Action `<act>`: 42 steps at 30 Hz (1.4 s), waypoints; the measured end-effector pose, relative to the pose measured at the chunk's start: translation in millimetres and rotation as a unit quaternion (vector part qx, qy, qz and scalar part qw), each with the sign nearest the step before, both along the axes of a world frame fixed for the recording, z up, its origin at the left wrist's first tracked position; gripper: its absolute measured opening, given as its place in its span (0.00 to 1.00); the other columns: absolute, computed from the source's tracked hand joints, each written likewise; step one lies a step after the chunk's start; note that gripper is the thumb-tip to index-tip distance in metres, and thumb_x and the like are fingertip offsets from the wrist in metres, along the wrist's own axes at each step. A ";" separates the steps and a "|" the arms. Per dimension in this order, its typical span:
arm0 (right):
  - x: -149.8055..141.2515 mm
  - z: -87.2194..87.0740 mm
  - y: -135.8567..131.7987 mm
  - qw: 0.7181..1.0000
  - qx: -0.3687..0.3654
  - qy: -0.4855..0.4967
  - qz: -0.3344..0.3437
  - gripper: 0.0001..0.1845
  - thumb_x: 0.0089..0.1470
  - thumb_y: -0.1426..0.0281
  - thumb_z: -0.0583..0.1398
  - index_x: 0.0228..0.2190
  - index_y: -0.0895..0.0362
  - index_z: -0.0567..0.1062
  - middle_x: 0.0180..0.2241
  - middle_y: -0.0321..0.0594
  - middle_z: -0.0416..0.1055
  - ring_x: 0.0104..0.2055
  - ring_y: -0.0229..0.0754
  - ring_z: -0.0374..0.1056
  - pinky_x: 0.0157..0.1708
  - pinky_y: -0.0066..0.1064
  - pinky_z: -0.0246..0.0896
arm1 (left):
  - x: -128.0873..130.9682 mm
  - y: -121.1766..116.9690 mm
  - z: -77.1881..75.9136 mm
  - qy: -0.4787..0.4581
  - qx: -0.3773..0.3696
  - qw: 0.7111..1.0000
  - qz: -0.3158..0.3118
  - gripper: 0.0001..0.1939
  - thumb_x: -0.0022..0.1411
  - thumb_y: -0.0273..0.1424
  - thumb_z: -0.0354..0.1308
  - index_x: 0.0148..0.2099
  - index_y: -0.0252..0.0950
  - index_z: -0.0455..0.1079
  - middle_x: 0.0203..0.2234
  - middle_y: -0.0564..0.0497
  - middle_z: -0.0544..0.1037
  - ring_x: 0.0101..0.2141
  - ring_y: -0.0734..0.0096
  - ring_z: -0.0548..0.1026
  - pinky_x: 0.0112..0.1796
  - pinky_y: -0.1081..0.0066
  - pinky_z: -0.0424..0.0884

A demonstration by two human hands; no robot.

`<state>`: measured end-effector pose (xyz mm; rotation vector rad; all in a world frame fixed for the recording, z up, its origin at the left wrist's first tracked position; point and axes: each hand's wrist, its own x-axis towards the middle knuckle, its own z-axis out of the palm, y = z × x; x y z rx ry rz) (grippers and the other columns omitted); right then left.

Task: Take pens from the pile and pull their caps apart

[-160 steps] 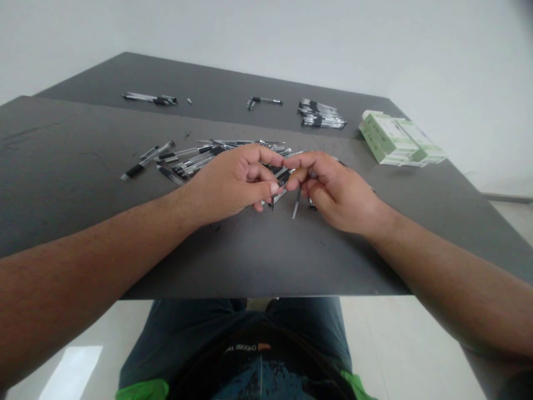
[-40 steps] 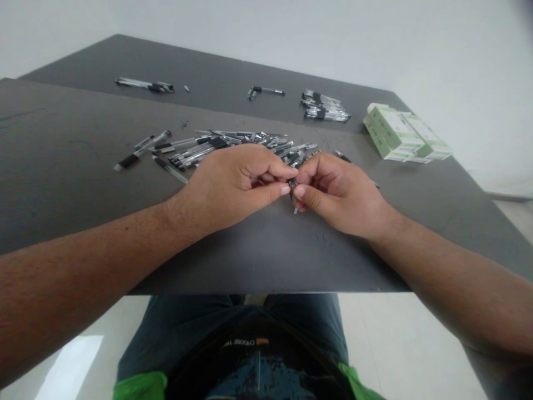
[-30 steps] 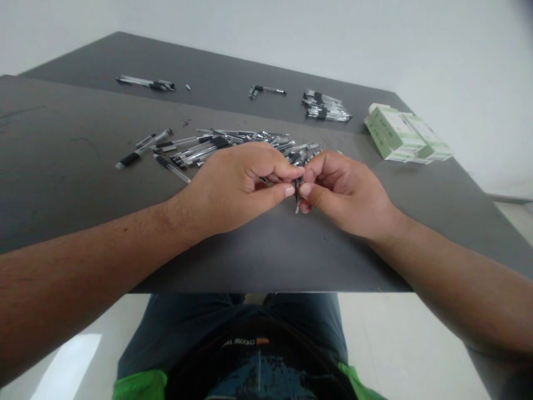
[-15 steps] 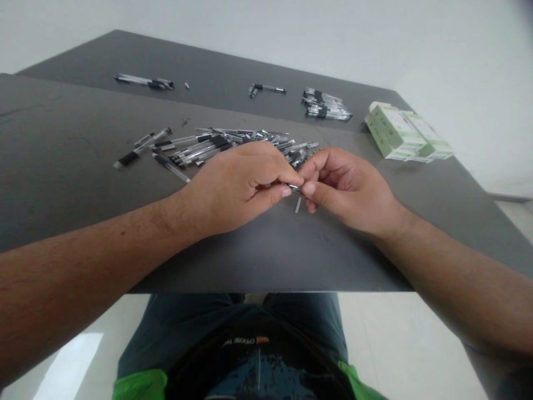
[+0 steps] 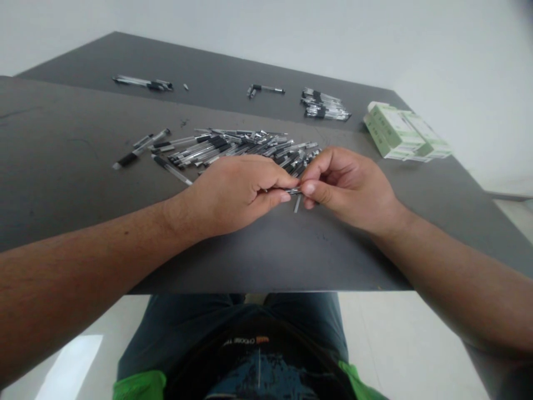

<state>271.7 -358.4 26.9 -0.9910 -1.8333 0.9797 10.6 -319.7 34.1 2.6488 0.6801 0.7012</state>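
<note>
My left hand (image 5: 237, 191) is closed in a pinch, thumb against forefinger, on one end of a slim, shiny dark pen part (image 5: 293, 191). At its other end, the thumb and forefinger of my right hand (image 5: 350, 186) pinch it too. The part lies roughly level between the two hands, and most of it is hidden by the fingers. Just below it, a pale thin strip (image 5: 297, 204) shows under my right fingers. Behind my hands spreads a heap of loose pens and pen parts (image 5: 216, 145), black, clear and silver, partly covered by my left hand.
Several pens (image 5: 141, 83) and a small cap-like piece (image 5: 186, 87) lie at the back left. Another pen (image 5: 268, 89) lies at the back middle, near a bundle of pens (image 5: 325, 104). Green-white boxes (image 5: 395, 133) stand right on the grey table (image 5: 266, 261).
Five seconds ago my fingertips met above a dark piece in my left pinch. Since then both hands have taken hold of one part, which has turned from upright to level.
</note>
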 end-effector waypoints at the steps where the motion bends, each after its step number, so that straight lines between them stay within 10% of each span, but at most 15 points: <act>1: -0.1 -0.1 -0.3 1.000 -0.001 -0.002 -0.002 0.27 0.60 0.41 0.76 0.36 0.50 0.79 0.27 0.35 0.79 0.28 0.43 0.72 0.29 0.38 0.66 | -0.4 -0.3 -0.4 -0.002 0.004 1.000 0.004 0.15 0.77 0.36 0.59 0.56 0.49 0.86 0.46 0.51 0.91 0.52 0.58 0.86 0.58 0.61 0.78; 20: 6.8 3.4 -5.5 0.973 0.148 -0.149 -0.091 0.20 0.72 0.48 0.69 0.38 0.51 0.81 0.30 0.38 0.80 0.31 0.45 0.73 0.33 0.39 0.66 | 0.6 -0.5 -0.9 -0.040 0.024 0.996 0.078 0.16 0.78 0.34 0.58 0.56 0.48 0.87 0.49 0.51 0.91 0.55 0.56 0.87 0.61 0.59 0.80; 42: 9.9 13.3 -2.5 0.926 0.281 -0.251 0.021 0.22 0.75 0.53 0.65 0.31 0.50 0.74 0.28 0.35 0.75 0.28 0.41 0.66 0.32 0.36 0.59 | -1.9 3.3 0.9 -0.023 -0.023 0.999 0.003 0.17 0.77 0.34 0.55 0.56 0.49 0.85 0.47 0.52 0.91 0.50 0.60 0.87 0.54 0.63 0.80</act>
